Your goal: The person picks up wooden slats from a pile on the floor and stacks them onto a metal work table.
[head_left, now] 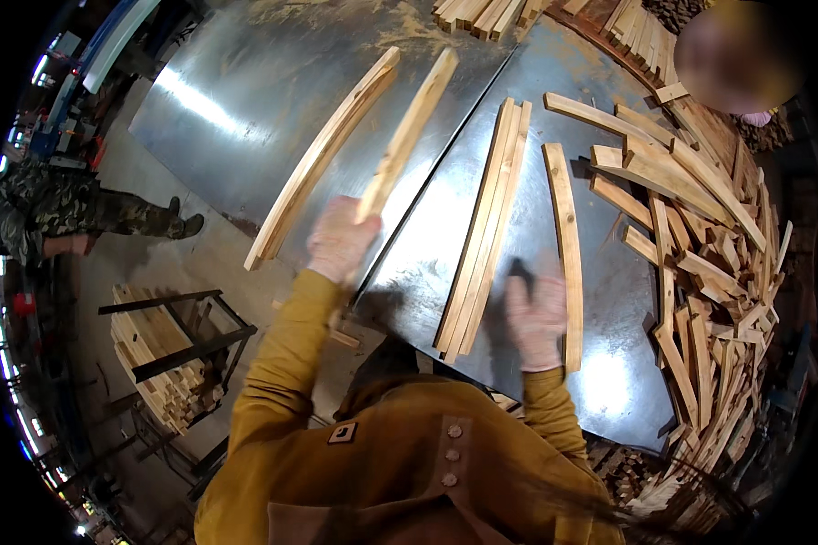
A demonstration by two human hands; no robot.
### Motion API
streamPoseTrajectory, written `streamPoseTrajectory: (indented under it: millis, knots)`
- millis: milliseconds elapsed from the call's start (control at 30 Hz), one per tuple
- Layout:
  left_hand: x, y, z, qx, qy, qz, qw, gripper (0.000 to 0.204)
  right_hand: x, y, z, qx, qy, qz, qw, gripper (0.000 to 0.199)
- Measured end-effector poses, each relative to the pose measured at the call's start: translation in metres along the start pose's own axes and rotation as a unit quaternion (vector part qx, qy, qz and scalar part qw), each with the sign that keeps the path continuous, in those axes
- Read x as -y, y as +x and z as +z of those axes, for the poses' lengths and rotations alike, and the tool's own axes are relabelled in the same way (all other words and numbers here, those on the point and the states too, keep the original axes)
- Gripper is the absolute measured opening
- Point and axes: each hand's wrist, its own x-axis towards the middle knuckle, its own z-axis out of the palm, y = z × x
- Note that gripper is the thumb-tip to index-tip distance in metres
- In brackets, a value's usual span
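Observation:
My left hand (344, 238) is closed around the near end of a wooden strip (409, 132), which slants away over the metal tabletop. To its left lies a pair of strips side by side (327, 154). My right hand (536, 313) is slightly blurred, its thumb apart from its fingers, beside the left edge of a single wooden strip (565, 245). Whether it touches that strip I cannot tell. Between my hands, several strips lie together in a narrow row (486, 227).
A jumbled pile of wooden pieces (700, 236) covers the table's right side. More strips (482, 14) lie at the far edge. A seam crosses the metal tabletop (273, 91). On the lower left, a dark metal rack (191, 350) holds stacked strips. Another person's leg (141, 213) shows at left.

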Motion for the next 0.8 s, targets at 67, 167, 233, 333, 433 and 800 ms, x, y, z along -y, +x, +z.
streamPoseTrajectory:
  millis: [67, 167, 233, 333, 433, 800]
  knots:
    - [0.050, 0.019, -0.005, -0.109, 0.206, 0.070, 0.970, 0.051, -0.030, 0.012, -0.034, 0.101, -0.057, 0.249, 0.961, 0.077]
    - [0.096, 0.048, -0.014, -0.178, 0.191, 0.036, 0.965, 0.066, -0.100, -0.028, -0.021, 0.159, -0.215, 0.253, 0.930, 0.089]
    - [0.097, 0.059, -0.022, -0.142, 0.155, -0.042, 0.977, 0.074, -0.101, -0.039, -0.021, 0.190, -0.210, 0.223, 0.933, 0.085]
    - [0.088, 0.066, -0.031, -0.068, 0.178, -0.123, 0.974, 0.080, -0.082, -0.044, -0.005, 0.178, -0.182, 0.166, 0.953, 0.075]
    - [0.047, 0.038, -0.034, -0.087, 0.212, -0.047, 0.972, 0.081, -0.046, -0.017, 0.001, 0.237, 0.017, 0.242, 0.941, 0.063]
    - [-0.049, -0.049, 0.167, -0.172, 0.066, 0.257, 0.949, 0.103, -0.029, -0.035, 0.035, 0.343, 0.110, -0.102, 0.927, 0.050]
